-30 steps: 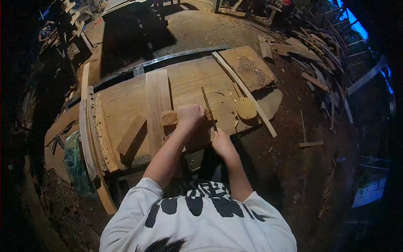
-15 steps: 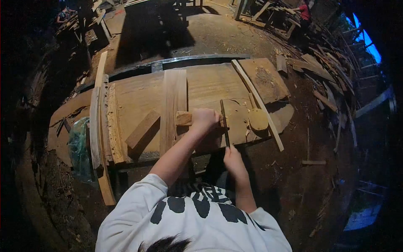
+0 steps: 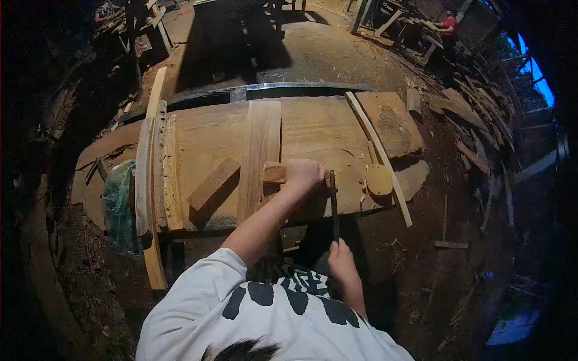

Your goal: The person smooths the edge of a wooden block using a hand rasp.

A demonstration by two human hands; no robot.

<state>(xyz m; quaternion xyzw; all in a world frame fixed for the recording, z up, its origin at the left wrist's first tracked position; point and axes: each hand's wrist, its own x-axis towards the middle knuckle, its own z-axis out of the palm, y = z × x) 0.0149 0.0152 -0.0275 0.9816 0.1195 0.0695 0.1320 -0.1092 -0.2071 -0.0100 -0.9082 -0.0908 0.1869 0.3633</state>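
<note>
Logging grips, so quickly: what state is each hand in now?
Left hand: closed, gripping the wooden block.
Right hand: closed, holding the thin dark tool by its near end.

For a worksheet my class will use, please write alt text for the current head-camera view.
The left hand grips a wooden block on a worktop while the right hand holds a long dark tool at the block's end. Nearby lie another block, a pale board and a round yellow piece.

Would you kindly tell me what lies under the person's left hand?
Under the left hand is a wooden block, its left end showing; the stretch beneath the palm is covered and cannot be seen.
</note>
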